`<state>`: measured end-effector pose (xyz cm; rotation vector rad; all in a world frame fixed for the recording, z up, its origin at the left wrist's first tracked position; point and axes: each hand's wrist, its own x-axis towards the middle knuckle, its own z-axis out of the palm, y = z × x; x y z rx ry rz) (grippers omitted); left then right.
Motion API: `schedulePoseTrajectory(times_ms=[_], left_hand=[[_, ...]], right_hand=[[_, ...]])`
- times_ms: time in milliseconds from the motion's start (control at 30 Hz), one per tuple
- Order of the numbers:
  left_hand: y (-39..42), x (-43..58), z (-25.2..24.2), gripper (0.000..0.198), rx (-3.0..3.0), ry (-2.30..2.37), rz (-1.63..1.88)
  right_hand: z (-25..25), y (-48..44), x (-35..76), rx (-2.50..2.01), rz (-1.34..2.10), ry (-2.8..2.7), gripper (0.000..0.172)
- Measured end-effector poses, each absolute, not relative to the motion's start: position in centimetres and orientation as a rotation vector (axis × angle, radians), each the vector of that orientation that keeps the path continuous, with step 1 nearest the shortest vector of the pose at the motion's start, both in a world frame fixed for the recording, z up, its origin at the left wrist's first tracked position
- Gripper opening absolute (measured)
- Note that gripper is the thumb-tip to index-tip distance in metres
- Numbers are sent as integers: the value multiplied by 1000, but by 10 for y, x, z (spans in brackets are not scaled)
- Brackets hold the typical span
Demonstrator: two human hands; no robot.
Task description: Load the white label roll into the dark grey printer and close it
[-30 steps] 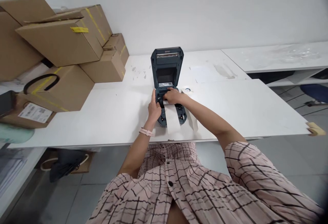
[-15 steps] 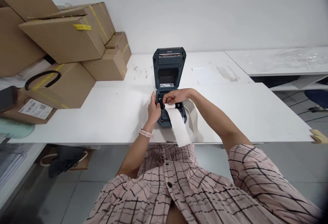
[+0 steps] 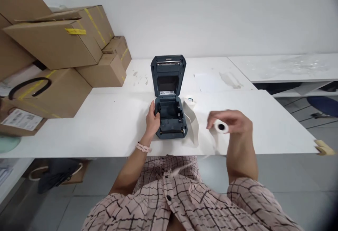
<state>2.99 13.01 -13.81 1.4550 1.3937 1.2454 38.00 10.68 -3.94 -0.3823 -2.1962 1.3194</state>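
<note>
Paper roll (image 3: 220, 123), white, cylindrical, dark-cored, pinched in right fingers (image 3: 220, 114); left fingers (image 3: 152, 107) clasp angular plastic printer (image 3: 171, 122).

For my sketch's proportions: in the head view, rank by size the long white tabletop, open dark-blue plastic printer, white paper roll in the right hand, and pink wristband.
1. White tabletop
2. Dark-blue printer
3. Paper roll and wristband: too alike to rank

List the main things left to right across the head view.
Brown cardboard boxes → bare left hand → open dark-grey plastic printer → white paper roll with blue-ringed core → bare right hand gripping another white paper roll → pale-yellow curved piece
</note>
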Motion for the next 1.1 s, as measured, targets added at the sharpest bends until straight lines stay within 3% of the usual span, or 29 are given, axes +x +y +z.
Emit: schedulePoseTrajectory(times_ms=[233,500,800,1000,1100], left_hand=[[132,28,-139,68,1466,1411,1241],[132,28,-138,69,1425,1397,1269],[131,31,-135,71,1375,1372,1273],[130,34,-133,71,1342,1381,1275],[129,33,-134,70,1347,1386,1261]], right_hand=[[-92,104,427,-1205,1108,-1847,71],[-134,170,420,-1298,1315,-1742,93],[-84,217,378,-1412,1251,-2053,95],[-90,233,343,-1485,1139,-2117,73],[-80,224,348,-1380,1092,-1932,77]])
